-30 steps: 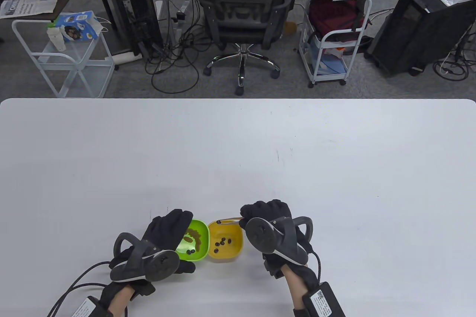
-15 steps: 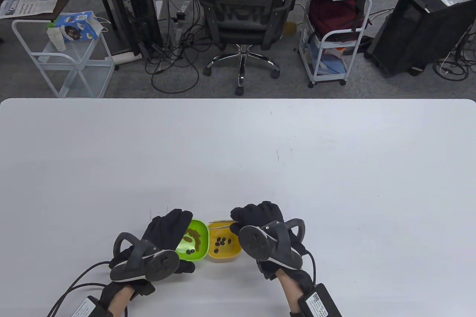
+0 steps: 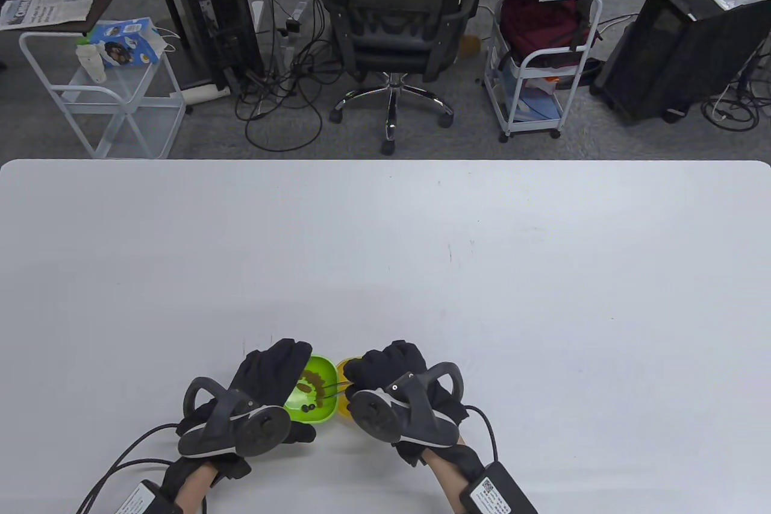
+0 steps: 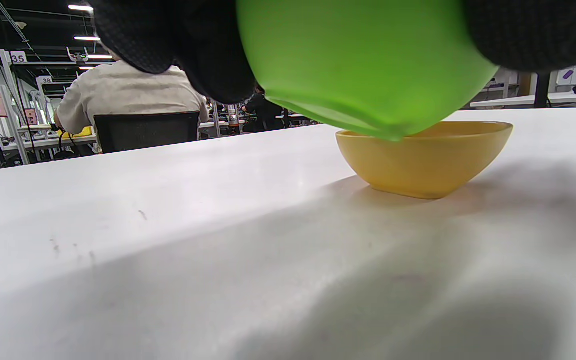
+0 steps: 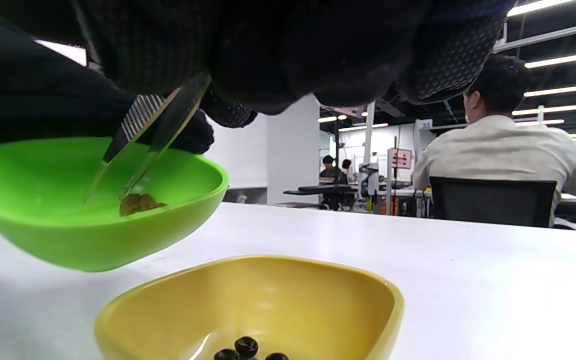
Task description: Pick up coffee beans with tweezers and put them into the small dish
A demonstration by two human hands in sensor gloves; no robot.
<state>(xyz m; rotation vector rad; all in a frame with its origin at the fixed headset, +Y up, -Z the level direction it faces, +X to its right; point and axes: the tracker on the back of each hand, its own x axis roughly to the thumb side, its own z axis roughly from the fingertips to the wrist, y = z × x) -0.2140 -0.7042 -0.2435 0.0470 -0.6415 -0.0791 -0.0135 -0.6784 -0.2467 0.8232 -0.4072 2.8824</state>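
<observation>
Reaching into the green bowl (image 5: 93,210) w/ metal tweezers (image 5: 148,137), the right hand (image 3: 391,384) grips the tool up near its ridged part; the two tips are slightly apart, right at the brown bits in the bowl. Left hand (image 3: 271,381) holds the green bowl, fingers wrapped round its far side, & tilts it up off the table (image 3: 421,249) — the left wrist view shows its underside raised above the yellow dish (image 4: 425,157). Dark coffee beans (image 5: 245,347) lie in the yellow dish, just beside the green bowl; a few dark ones also sit low in the green bowl in the table view.

Handling, as I judge it: beans are small, light, hard, rounded & prob. slick, so they'll squirt out if pinched off-centre. Best to take one across its narrow middle w/ both tips, gentle squeeze. Tweezers are springy, so pressure must be held through the carry.

Hard to tell: whether a tip touches a bean yet, and what exactly the brown clump is. Right hand covers most of the yellow dish in the table view; the bowl's inside is hidden from the left wrist.
</observation>
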